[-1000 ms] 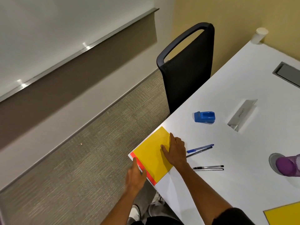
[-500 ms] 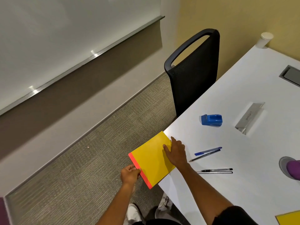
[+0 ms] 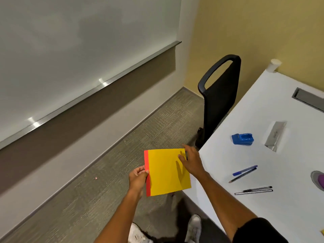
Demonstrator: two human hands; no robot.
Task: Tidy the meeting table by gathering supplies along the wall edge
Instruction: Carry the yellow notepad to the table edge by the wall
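A yellow sheet with a red sheet under it (image 3: 166,171) is held in the air over the carpet, just off the left edge of the white table (image 3: 273,106). My left hand (image 3: 138,179) pinches the stack's left edge where the red strip shows. My right hand (image 3: 191,162) holds the upper right corner, thumb on the yellow face. On the table lie a blue stapler (image 3: 242,139), a blue pen and a dark pen (image 3: 244,173), two more pens (image 3: 254,190) and a silver name plate (image 3: 274,135).
A black mesh chair (image 3: 220,100) stands against the table's left edge. A white paper cup (image 3: 274,65) sits at the far corner by the yellow wall. A grey cable hatch (image 3: 308,99) and a purple object on a grey disc (image 3: 320,179) lie at the right.
The paper stack has been slid off the table's corner and lifted over the floor. My left hand moved from under its edge to pinching it, and my right hand shifted to its corner.
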